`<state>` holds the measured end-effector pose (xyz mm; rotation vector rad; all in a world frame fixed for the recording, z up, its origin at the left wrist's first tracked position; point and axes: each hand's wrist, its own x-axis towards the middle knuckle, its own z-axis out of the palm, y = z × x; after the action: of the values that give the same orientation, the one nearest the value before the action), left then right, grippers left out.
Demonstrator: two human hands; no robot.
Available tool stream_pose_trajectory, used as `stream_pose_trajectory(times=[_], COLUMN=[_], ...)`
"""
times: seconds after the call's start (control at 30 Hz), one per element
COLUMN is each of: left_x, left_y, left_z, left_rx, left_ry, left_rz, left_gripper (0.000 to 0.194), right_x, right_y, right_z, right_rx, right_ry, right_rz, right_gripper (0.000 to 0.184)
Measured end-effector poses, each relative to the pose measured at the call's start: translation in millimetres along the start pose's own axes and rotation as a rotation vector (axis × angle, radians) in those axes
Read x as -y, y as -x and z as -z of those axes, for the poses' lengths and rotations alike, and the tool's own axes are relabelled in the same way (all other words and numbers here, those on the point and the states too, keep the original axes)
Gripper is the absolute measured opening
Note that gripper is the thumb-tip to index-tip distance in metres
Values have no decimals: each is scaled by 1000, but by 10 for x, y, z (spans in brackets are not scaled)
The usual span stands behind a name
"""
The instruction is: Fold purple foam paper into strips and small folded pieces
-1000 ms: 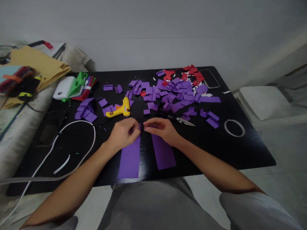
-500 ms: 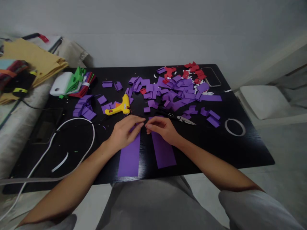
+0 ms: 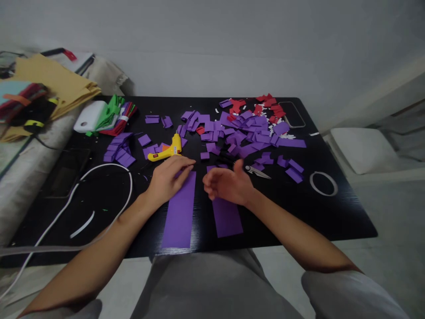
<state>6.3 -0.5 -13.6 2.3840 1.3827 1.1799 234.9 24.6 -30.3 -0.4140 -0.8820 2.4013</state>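
The left strip [image 3: 179, 217] lies flat on the counter [image 3: 282, 204], its far end under the left grip [image 3: 168, 178], whose thumb and fingertips almost meet; whether they pinch anything, or touch the strip, I cannot tell. The right strip [image 3: 229, 219] lies beneath the right grip [image 3: 229, 184], which covers much of its far half; that grip is spread, the thumb raised well away from loosely curled fingers, and I see nothing held in it. Both strips are purple and run toward the person, the left one reaching just short of the counter's near edge, the right one stopping a little farther in. A narrow band of bare black counter separates them. Just beyond the left grip sits the yellow glue gun [image 3: 169, 151], crowding that side, and the scissors [image 3: 257, 171] lie just past the right grip, blades pointing right. Farther out, the purple pieces [image 3: 252, 126] spread in a loose heap, with red scraps [image 3: 277, 110] toward the far edge. The widest open room is right of the right strip, out to the ring [image 3: 335, 187] near the right edge. On the left, the white cable [image 3: 130, 177] loops near the left forearm.
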Motion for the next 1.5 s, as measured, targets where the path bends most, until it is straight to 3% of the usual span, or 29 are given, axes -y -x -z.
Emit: stream_pose_trajectory(times=[0.07,0.17,0.43,0.63,0.93,1.13,1.27,1.4,1.5], left_x=[1,-3,-50,-117,-148,-145,-105,-27,6], left_y=[3,6,15,28,19,24,20,-2,-10], left_z=[-15,-26,-23,-15,-19,-44,-17,35,31], left_rx=[11,19,26,123,104,127,155,239,333], left_ry=[4,1,18,42,55,70,-5,-251,-381], left_rz=[-14,-24,-26,6,-94,-99,-70,72,145], left_gripper=[14,12,8,16,15,15,18,22,26], right_x=[10,-10,-43,-54,-45,-26,-20,-6,40], right_y=[23,49,35,30,8,15,15,3,1], right_z=[24,48,43,23,21,10,-2,-5,-18], right_rx=[254,458,532,603,663,607,571,266,12], right_ry=[-149,-216,-108,-100,-203,-167,-165,-183,-269], right_rz=[-94,-150,-358,-515,-449,-499,-436,-202,-95], right_gripper=[93,102,95,103,69,61,53,27,25])
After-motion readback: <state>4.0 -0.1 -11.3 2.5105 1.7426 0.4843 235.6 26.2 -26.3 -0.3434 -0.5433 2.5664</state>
